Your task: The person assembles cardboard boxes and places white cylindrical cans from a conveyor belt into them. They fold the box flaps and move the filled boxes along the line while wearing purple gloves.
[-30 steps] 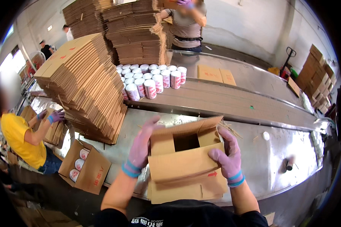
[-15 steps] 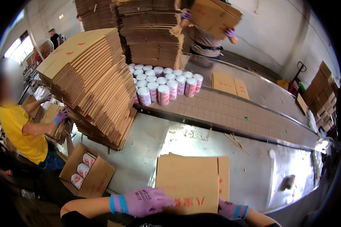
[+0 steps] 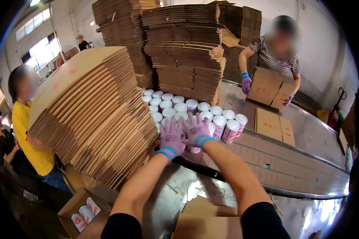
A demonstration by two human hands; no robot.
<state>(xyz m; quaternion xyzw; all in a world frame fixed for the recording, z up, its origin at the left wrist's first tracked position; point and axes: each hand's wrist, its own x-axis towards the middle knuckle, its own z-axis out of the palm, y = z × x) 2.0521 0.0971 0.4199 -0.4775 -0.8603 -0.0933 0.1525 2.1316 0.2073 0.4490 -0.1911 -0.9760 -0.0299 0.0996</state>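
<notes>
Mid-frame, white-topped cans (image 3: 192,103) crowd the slatted conveyor (image 3: 251,155), left hand (image 3: 171,139) and right hand (image 3: 197,129) fanned wide over them, contact unclear! Lower centre, gleaming metal counter (image 3: 163,197) carries a cardboard box (image 3: 207,229); upper right, pale wall (image 3: 323,51); upper left, bright windows (image 3: 40,52).

Many white cylindrical cans with whitish round tops and reddish print (image 3: 180,107) stand upright in one close group on the brown flat conveyor belt (image 3: 263,161). Some nearest ones are partly hidden by the lilac-gloved left hand (image 3: 172,140) and lilac-gloved right hand (image 3: 196,130), both with fingers spread. A brown cardboard carton (image 3: 207,228), cut by the lower edge, shows a flap at its far side.
</notes>
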